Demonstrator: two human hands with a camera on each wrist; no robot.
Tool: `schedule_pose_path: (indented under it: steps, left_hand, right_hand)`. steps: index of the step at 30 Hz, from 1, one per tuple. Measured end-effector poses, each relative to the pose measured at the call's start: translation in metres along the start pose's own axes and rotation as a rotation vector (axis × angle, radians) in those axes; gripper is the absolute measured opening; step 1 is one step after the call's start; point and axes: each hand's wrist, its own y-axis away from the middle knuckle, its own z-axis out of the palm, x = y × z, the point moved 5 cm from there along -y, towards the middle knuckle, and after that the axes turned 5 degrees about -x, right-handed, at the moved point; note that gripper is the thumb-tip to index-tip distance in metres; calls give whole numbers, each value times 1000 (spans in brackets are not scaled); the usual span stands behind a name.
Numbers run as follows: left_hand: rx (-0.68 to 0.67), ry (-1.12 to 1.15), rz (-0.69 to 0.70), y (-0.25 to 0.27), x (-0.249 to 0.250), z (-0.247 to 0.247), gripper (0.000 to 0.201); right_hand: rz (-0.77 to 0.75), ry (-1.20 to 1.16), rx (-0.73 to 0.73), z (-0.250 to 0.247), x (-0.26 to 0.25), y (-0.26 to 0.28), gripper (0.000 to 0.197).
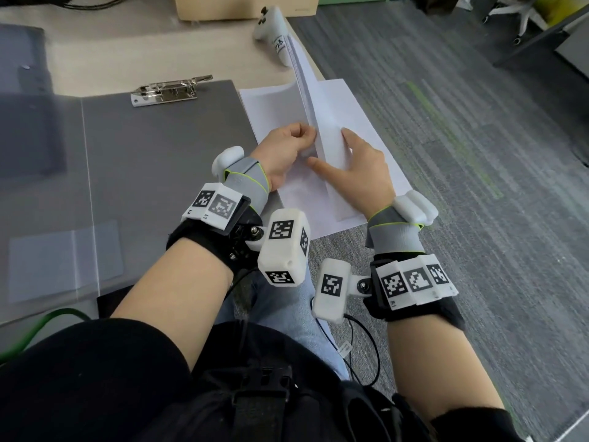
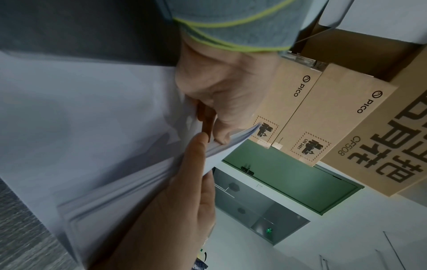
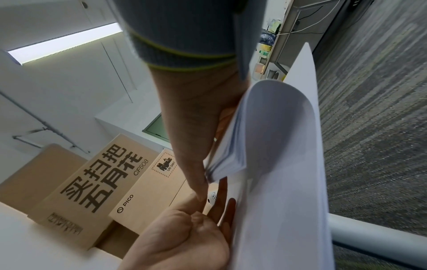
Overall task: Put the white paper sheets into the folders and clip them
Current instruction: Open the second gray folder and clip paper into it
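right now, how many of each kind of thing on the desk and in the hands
open grey folders: 1
metal clips: 1
white paper stacks: 1, gripped by left hand and right hand
white controllers: 1
cardboard boxes: 1
total: 5

A white game-style controller (image 1: pixel 272 28) lay on the beige desk (image 1: pixel 127 59) near its right edge. Tan cardboard boxes (image 2: pixel 335 113) printed "PICO" stood behind. Grey striped carpet (image 1: pixel 462 138) covered the floor; a green cable (image 1: pixel 38 327), possibly, curled at the lower left.
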Motion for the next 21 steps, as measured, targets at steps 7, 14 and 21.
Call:
schedule_pose_path:
  steps: [7, 14, 21]
  left_hand:
    - [44, -43, -52, 0, -2, 1, 28]
    - [72, -84, -94, 3, -3, 0, 27]
    - [-23, 48, -98, 1, 4, 6, 24]
  right_hand:
    - [23, -118, 15, -5, 1, 1, 62]
    - [147, 42, 267, -40, 20, -1, 55]
    - [70, 96, -56, -4, -3, 7, 72]
